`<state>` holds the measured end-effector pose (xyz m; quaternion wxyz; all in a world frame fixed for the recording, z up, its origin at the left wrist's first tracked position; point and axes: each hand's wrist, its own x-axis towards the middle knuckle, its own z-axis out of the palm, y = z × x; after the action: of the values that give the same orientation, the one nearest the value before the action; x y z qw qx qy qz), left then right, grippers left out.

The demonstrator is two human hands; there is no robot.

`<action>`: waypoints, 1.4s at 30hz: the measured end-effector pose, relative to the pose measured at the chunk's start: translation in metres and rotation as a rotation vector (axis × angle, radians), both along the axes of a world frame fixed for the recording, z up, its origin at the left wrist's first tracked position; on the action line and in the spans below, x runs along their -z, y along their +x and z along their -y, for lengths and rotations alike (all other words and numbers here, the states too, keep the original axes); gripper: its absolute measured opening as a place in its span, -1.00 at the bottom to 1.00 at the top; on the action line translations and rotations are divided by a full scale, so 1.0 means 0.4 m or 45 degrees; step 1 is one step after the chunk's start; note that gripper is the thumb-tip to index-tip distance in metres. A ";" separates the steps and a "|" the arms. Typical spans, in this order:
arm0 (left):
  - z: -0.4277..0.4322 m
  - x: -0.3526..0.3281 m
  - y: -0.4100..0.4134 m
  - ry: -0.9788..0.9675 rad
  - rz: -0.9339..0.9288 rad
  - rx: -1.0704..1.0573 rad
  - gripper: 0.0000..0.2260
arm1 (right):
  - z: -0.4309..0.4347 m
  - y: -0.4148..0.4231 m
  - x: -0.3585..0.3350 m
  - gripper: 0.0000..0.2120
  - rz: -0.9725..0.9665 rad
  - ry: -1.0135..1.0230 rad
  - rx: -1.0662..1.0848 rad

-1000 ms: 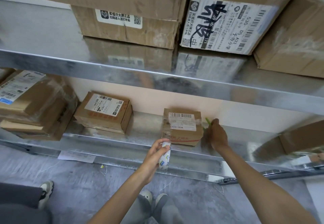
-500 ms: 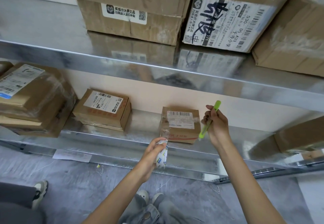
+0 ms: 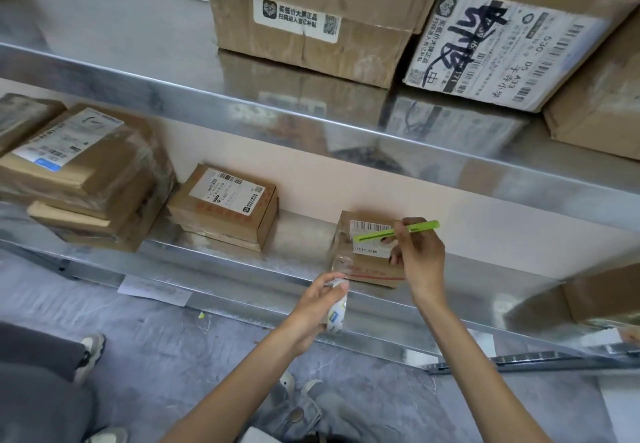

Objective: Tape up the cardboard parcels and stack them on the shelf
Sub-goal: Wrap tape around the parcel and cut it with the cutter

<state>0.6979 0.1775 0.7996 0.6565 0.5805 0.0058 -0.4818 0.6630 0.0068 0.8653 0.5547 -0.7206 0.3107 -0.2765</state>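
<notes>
A small cardboard parcel (image 3: 360,266) with a white barcode label sits on the lower metal shelf (image 3: 242,262). My right hand (image 3: 420,262) is just right of it and grips a bright green cutter (image 3: 394,232), held level across the parcel's label. My left hand (image 3: 320,307) holds a roll of clear tape (image 3: 337,312) in front of the shelf's edge, below the parcel's near left corner.
Another labelled parcel (image 3: 225,207) lies left of it, and a wrapped stack of boxes (image 3: 79,172) sits at the far left. Large boxes (image 3: 311,23) fill the upper shelf (image 3: 242,103). A box (image 3: 602,297) stands at the lower right. A second person's leg and shoe (image 3: 86,352) are on the floor, left.
My right hand rose from beside the parcel and turned the green cutter from upright to level over the label. My left hand kept the tape roll in place.
</notes>
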 end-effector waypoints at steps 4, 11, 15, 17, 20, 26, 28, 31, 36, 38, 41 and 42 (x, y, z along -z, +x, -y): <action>0.005 0.005 0.002 -0.006 -0.042 -0.022 -0.79 | -0.036 -0.007 0.030 -0.89 -0.022 -0.191 -0.092; 0.008 0.011 0.003 -0.006 -0.078 -0.019 -0.80 | -0.058 -0.006 0.070 -0.89 -0.044 -0.520 -0.319; 0.011 0.008 0.007 -0.012 -0.092 -0.018 -0.81 | -0.065 -0.003 0.071 -0.85 -0.035 -0.692 -0.378; 0.012 0.006 0.009 -0.019 -0.101 -0.030 -0.82 | -0.064 -0.002 0.072 -0.86 -0.051 -0.672 -0.367; 0.013 0.002 0.013 -0.029 -0.095 -0.029 -0.83 | -0.054 -0.002 0.069 -0.91 -0.014 -0.636 -0.301; 0.015 0.006 0.012 -0.019 -0.105 -0.020 -0.84 | -0.042 0.001 0.088 -0.91 -0.044 -0.689 -0.314; 0.015 0.004 0.012 -0.022 -0.102 -0.019 -0.84 | -0.043 0.000 0.093 -0.92 -0.044 -0.690 -0.308; 0.016 0.006 0.010 -0.026 -0.100 -0.016 -0.82 | -0.049 -0.002 0.090 -0.90 -0.036 -0.716 -0.329; 0.016 0.006 0.014 -0.011 -0.105 -0.022 -0.77 | -0.051 0.006 0.110 -0.67 -0.076 -0.764 -0.428; 0.014 0.009 0.014 -0.001 -0.101 -0.023 -0.76 | -0.044 0.006 0.121 -0.65 -0.068 -0.775 -0.426; 0.014 0.011 0.011 0.011 -0.107 -0.009 -0.75 | -0.043 0.008 0.123 -0.64 -0.096 -0.860 -0.476; 0.014 0.009 0.011 0.010 -0.110 -0.008 -0.75 | -0.045 0.011 0.123 -0.66 -0.114 -0.920 -0.493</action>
<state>0.7022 0.1718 0.7960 0.6549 0.5617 0.0379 -0.5041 0.6673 0.0249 0.8159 0.2938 -0.9255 0.0762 -0.2265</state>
